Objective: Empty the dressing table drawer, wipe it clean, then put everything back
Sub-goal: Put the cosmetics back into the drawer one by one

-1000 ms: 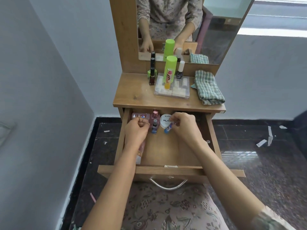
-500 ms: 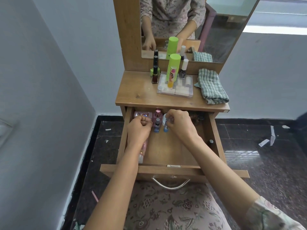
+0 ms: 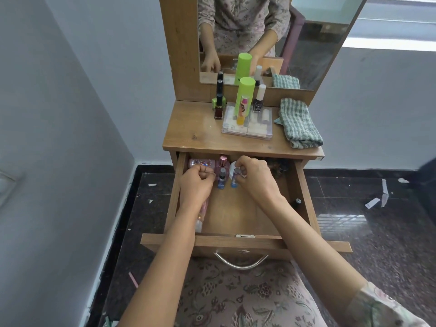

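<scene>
Right hand (image 3: 256,178) on a blue-labelled bottle (image 3: 234,182) in drawer (image 3: 238,213), print unreadable

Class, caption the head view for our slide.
Left hand and right hand in the open drawer, right pinching a small bottle.

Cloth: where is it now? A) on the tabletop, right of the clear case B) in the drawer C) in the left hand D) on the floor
A: the cloth lies folded on the tabletop, right of the clear case, above the open drawer.
</scene>
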Demonstrator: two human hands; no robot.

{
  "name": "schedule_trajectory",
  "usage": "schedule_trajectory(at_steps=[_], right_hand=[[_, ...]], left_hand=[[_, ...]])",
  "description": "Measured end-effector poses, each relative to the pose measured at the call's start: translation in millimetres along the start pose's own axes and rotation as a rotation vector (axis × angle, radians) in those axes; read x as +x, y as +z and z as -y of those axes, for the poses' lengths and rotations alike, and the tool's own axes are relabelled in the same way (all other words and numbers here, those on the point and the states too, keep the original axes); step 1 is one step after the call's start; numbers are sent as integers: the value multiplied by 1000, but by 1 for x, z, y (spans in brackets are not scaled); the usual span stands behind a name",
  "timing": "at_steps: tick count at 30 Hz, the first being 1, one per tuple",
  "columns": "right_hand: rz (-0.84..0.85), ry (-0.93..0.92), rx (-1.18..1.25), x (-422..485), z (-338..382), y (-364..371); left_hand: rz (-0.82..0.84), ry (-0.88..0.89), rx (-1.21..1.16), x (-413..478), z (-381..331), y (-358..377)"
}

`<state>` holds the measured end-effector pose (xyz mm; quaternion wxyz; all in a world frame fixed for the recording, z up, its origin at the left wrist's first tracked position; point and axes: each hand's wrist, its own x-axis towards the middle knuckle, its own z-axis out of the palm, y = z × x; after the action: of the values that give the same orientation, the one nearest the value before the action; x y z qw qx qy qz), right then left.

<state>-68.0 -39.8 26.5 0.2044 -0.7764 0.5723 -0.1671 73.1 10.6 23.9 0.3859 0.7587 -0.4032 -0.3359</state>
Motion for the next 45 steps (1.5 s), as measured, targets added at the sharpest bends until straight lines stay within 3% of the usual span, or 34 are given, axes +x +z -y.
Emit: schedule_trajectory(at_steps=[3, 9, 13, 24, 30, 36, 40, 45], right_hand=[[-34, -3, 6, -5, 3, -9], [-311, -185, 123, -3, 39, -44], [-372, -239, 118, 28, 63, -62], [-197, -161, -377, 102, 108, -37], [-232, -215, -318, 96, 106, -42], [-327, -178, 160, 11, 78, -79], [-248, -53, 53, -43, 32, -69], [-146, 149, -65, -47, -15, -54]], left_hand=[[9, 3, -17, 0, 0, 0], [5, 4, -47, 0, 0, 0], [6, 3, -30, -2, -2, -2], [4, -8, -28, -3, -5, -3], [-8, 1, -17, -3, -6, -3], [-17, 67, -1, -6, -6, -4], [-13, 81, -39, -7, -4, -3], [-22, 85, -35, -6, -3, -1]])
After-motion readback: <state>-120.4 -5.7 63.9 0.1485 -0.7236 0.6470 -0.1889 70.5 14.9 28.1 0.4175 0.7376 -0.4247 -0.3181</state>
